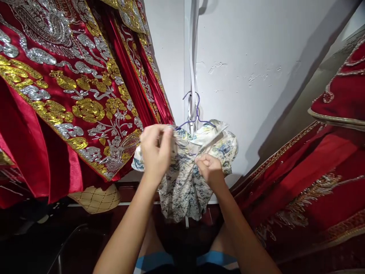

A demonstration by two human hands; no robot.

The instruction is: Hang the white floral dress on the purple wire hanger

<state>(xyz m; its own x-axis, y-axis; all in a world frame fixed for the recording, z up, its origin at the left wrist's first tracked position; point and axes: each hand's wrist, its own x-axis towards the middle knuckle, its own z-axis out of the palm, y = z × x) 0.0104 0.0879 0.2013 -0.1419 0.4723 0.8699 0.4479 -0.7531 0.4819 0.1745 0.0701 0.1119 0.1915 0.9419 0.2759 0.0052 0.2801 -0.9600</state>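
Blue cloth bands [155,260] cross the person's legs at the near edge, below two bare forearms reaching forward; beyond them, the right hand [210,169] has its fingers narrowed to a pinch at the front of a patterned garment [181,194], near its neckline. The left hand [156,148] is raised at the garment's left shoulder, thumb and fingers curved with a gap between them; it is blurred, and I cannot tell whether it grips any fabric. Cream, blue and yellow in its print, the garment hangs between the forearms and the wall, its gathered folds falling below the hands; its shoulders sit on a purple hanger [197,114], whose hook is up beside a white strap [192,64]. Red costumes [85,87] with gold and silver floral embroidery hang on the left; a cream quilted piece [98,199] shows beneath them; more red garments [308,182], with beaded trim, hang on the right. White and scuffed, the wall [242,49] stands behind the hanger, with shadows across its right part.
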